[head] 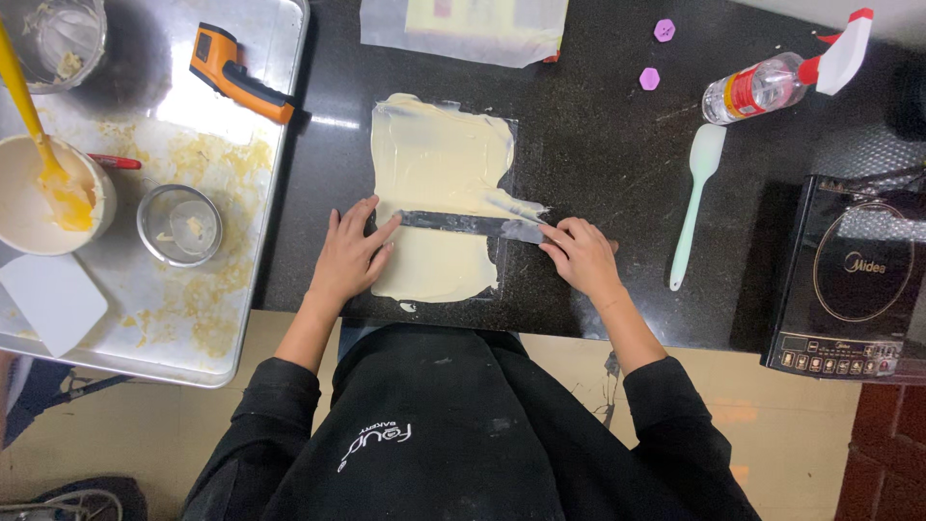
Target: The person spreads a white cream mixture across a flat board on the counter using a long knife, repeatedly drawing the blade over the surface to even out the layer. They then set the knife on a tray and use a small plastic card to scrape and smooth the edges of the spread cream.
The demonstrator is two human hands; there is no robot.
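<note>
Two hands draw a flat blade across pale cream on a dark counter.

On the far left a metal tray (145,318) carries a bowl (48,207) and a small tin (178,225). The left hand (349,253) presses its fingertips on one end of the long metal scraper (463,224); the right hand (582,256) pinches the other end. The scraper lies across the cream layer (439,183), glossy, ivory, with ragged edges. At 3 o'clock a pale spatula (696,198) lies on the counter (598,125).
</note>
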